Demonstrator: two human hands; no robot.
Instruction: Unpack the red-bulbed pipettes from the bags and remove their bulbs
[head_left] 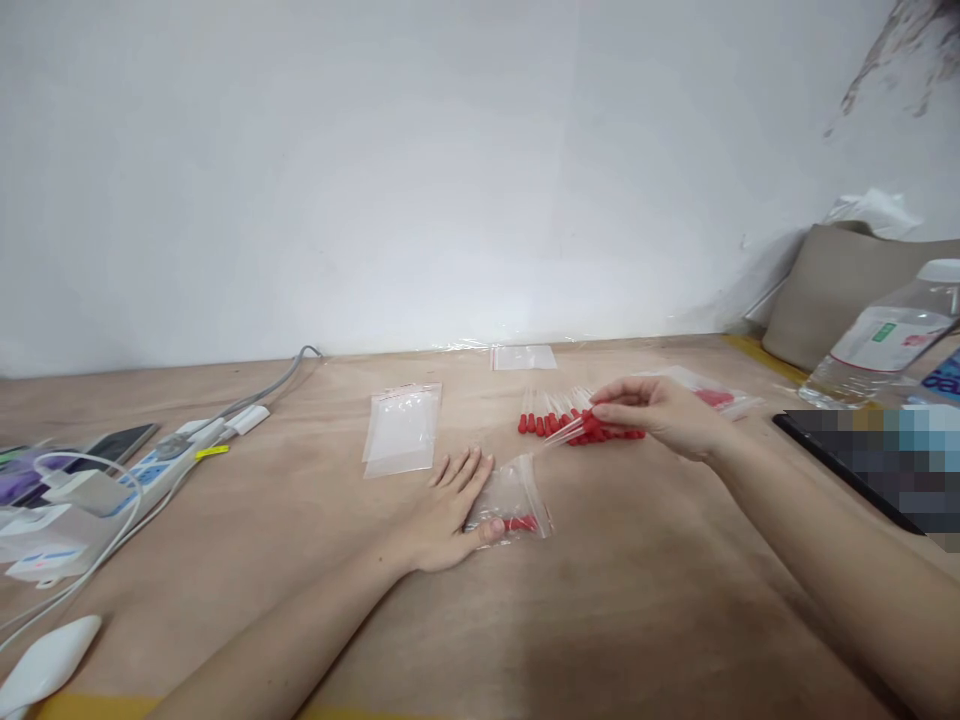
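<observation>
My left hand point(453, 515) lies flat with fingers spread on the near edge of a clear zip bag point(504, 488). Red bulbs show inside that bag beside my thumb. Pinched in my right hand point(660, 412) are a few droppers point(564, 432) with red rubber bulbs, their thin clear tubes pointing left toward the bag. Just behind them, a row of similar droppers point(541, 425) rests on the table, tubes away from me, partly hidden by my right hand. Beyond that hand sits another clear bag point(739, 405) with red bulbs in it.
Flat clear bags point(403, 428) lie left of centre, and another bag point(523, 357) is by the wall. A power strip point(169, 462) with chargers and cables occupies the left side. On the right are a dark device point(847, 465), a water bottle point(874, 340) and a beige container point(840, 285).
</observation>
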